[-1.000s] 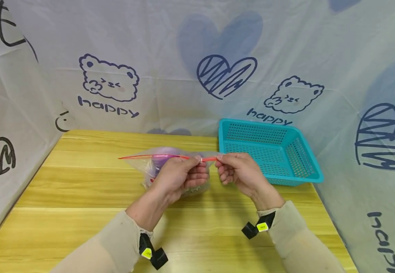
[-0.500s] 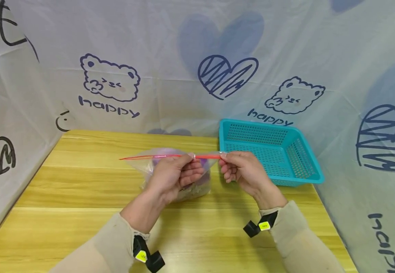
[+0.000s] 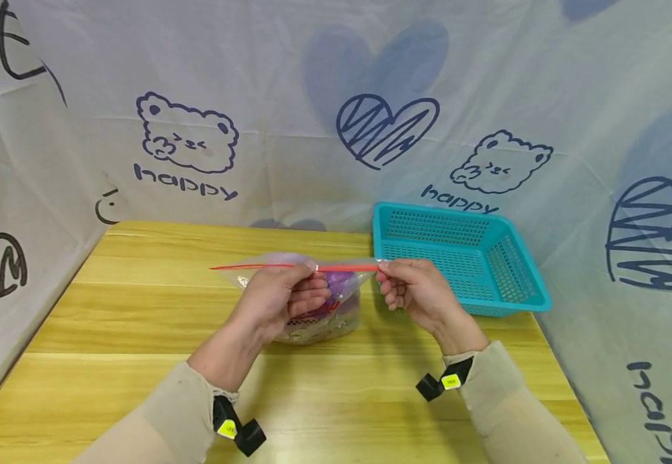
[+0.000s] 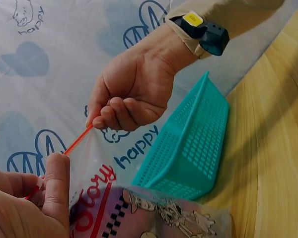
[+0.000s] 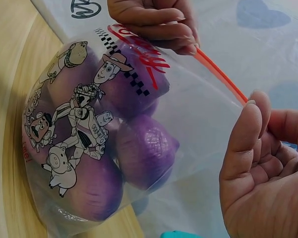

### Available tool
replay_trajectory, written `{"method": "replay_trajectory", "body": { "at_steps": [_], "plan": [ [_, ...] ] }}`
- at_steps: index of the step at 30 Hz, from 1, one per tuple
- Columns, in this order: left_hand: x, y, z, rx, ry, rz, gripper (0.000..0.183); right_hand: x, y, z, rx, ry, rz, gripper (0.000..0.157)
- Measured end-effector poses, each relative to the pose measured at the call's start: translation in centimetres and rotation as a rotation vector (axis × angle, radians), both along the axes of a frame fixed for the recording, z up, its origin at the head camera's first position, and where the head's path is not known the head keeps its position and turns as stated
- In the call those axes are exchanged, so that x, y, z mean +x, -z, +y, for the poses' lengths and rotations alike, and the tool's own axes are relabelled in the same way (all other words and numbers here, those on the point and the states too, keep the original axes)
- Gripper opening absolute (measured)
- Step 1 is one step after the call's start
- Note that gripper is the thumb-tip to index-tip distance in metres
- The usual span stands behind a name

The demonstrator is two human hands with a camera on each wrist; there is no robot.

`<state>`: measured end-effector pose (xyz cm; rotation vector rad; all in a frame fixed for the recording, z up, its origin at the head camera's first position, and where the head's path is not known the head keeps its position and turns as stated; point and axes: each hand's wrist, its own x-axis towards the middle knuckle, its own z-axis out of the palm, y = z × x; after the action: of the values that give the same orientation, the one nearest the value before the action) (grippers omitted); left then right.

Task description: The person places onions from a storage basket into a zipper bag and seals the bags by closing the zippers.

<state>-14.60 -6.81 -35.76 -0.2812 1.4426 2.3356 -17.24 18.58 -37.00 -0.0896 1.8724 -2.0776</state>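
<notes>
A clear printed zip bag (image 3: pixel 338 322) stands on the table, with several purple, onion-like round things (image 5: pixel 146 151) inside. A red-orange zip strip (image 3: pixel 350 268) runs along its top, with a small white slider (image 3: pixel 316 267) on it. Thumb and finger of my left hand (image 3: pixel 268 296) pinch the strip at the slider, the other fingers loosely bent. At the strip's right end, my right hand (image 3: pixel 413 287) pinches the bag's top corner, holding the strip taut. In the left wrist view, the left hand (image 4: pixel 27 203) partly hides the strip.
A turquoise perforated basket (image 3: pixel 524 258) sits at the table's back right, just behind my right hand. The wood-patterned table (image 3: pixel 138 335) reaches back to a white printed cloth (image 3: pixel 289 64), which also hangs along both sides.
My left hand has slid left along the strip with the slider, and more of the strip shows between the hands. My right hand has shifted slightly right, still pinching the corner.
</notes>
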Motion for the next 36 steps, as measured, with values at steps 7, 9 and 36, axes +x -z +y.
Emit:
{"method": "replay_trajectory", "body": {
  "at_steps": [7, 9, 36],
  "plan": [
    [0.0, 0.3, -0.9, -0.057, -0.001, 0.022, 0.025, -0.2, 0.2, 0.1, 0.012, -0.008, 0.001, 0.027],
    [-0.1, 0.4, -1.1, -0.048, 0.003, 0.029, 0.025, -0.3, 0.3, 0.2, 0.013, -0.006, 0.002, 0.027],
    [-0.4, 0.2, -4.7, 0.007, -0.029, 0.058, 0.023, -0.6, 0.8, 1.1, -0.067, 0.037, -0.052, 0.024]
  ]
}}
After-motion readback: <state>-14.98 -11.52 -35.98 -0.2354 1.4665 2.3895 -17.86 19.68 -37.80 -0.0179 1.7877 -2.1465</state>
